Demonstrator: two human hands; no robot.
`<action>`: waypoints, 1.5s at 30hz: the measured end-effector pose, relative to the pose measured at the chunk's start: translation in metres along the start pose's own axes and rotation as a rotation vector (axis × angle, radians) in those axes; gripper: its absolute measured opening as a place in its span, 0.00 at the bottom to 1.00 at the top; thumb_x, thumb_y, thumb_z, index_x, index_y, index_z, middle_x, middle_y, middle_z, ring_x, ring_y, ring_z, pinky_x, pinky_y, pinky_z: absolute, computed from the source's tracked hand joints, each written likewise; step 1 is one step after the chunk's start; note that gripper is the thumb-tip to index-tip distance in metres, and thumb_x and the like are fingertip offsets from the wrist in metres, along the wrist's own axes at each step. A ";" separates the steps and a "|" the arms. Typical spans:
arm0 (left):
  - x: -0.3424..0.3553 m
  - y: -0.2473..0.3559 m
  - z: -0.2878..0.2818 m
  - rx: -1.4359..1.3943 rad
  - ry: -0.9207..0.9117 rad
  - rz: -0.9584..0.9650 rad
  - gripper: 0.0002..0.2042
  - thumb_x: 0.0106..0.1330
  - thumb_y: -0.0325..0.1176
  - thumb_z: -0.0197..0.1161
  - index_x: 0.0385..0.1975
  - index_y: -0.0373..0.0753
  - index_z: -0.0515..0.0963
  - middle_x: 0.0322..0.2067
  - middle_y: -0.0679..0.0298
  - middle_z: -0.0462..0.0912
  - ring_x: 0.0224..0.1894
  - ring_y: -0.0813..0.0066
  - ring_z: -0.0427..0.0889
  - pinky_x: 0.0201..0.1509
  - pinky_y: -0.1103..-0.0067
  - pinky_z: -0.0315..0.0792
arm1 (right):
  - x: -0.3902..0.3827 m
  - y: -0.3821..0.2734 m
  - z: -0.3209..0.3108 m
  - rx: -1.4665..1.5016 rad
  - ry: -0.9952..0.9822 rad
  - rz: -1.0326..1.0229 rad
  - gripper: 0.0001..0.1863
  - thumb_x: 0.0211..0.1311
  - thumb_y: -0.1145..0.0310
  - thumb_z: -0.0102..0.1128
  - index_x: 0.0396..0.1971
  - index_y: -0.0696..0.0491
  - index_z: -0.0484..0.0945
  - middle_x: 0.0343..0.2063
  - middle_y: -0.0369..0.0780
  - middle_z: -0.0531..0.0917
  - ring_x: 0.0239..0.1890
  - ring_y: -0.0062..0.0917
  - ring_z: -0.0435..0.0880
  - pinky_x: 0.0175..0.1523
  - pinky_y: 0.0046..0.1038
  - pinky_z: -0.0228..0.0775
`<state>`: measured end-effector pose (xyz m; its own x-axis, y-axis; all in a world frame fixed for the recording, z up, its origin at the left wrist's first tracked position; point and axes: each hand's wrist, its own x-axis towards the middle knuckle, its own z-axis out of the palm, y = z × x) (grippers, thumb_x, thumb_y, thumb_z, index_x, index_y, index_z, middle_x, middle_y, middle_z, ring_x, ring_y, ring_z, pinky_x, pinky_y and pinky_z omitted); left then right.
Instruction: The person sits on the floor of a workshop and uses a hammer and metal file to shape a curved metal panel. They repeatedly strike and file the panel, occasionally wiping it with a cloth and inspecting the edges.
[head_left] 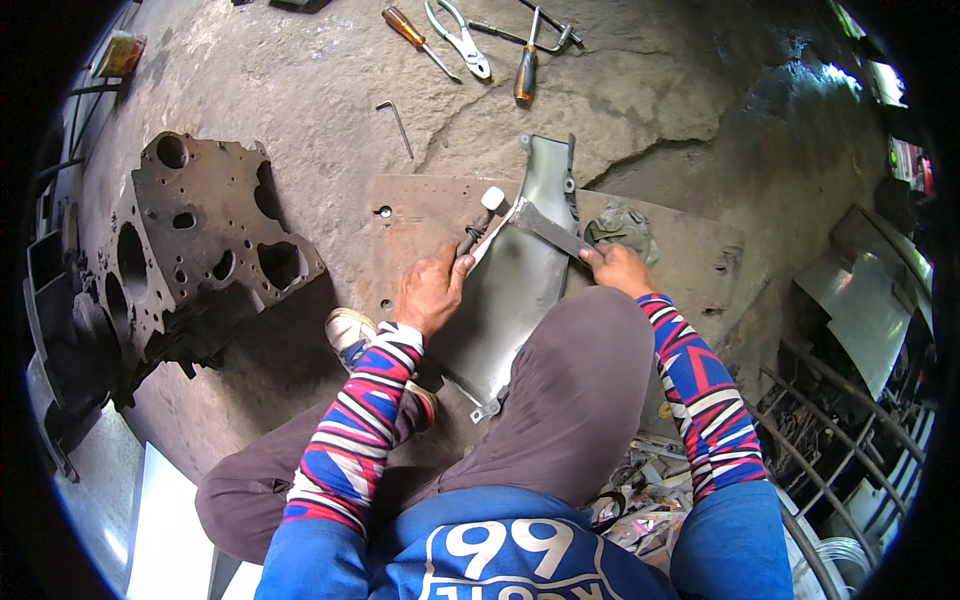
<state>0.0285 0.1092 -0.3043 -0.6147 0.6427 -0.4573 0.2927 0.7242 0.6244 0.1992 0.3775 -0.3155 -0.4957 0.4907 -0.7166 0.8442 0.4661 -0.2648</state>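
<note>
In the head view, the left hand (430, 288) closes around a white-tipped hammer (493, 199); the right hand (618, 270) pinches a flat bar (552, 232) over the sheet-metal panel (505, 310), which lies on a plate (420, 215), apparently steadied by the knee (600, 345). The knee hides part of its edge.

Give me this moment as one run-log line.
left hand: at left edge of metal panel | right hand: holding flat bar over panel | white-tipped tool: by left hand, grip unclear

Engine block (215, 195) sits left of flat plate (700, 240), panel (520, 280) over plate, rag (630, 230) right of panel, pliers (464, 46) on floor (300, 90) beyond.
</note>
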 end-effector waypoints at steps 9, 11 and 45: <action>0.037 -0.035 0.011 0.222 -0.077 0.167 0.15 0.76 0.47 0.51 0.44 0.40 0.70 0.27 0.42 0.82 0.33 0.38 0.82 0.36 0.51 0.73 | 0.016 -0.002 -0.013 -0.071 -0.067 -0.090 0.24 0.69 0.44 0.54 0.38 0.51 0.87 0.36 0.53 0.86 0.44 0.50 0.84 0.50 0.48 0.73; 0.031 -0.031 0.011 0.119 -0.023 0.176 0.14 0.75 0.45 0.53 0.43 0.39 0.70 0.26 0.42 0.81 0.32 0.37 0.81 0.34 0.51 0.73 | 0.016 -0.005 -0.016 -0.095 -0.069 -0.075 0.25 0.69 0.44 0.54 0.38 0.51 0.87 0.36 0.53 0.86 0.44 0.50 0.84 0.50 0.47 0.73; -0.004 -0.021 0.013 -0.066 -0.034 -0.055 0.17 0.77 0.44 0.52 0.44 0.33 0.74 0.25 0.37 0.77 0.33 0.34 0.79 0.36 0.53 0.71 | 0.011 -0.042 -0.048 -0.371 -0.150 -0.104 0.26 0.72 0.44 0.50 0.44 0.53 0.85 0.43 0.53 0.85 0.50 0.50 0.82 0.55 0.48 0.72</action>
<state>0.0340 0.0949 -0.3240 -0.6032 0.6109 -0.5128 0.2094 0.7417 0.6372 0.1488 0.3986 -0.2815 -0.5159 0.3268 -0.7919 0.6469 0.7546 -0.1100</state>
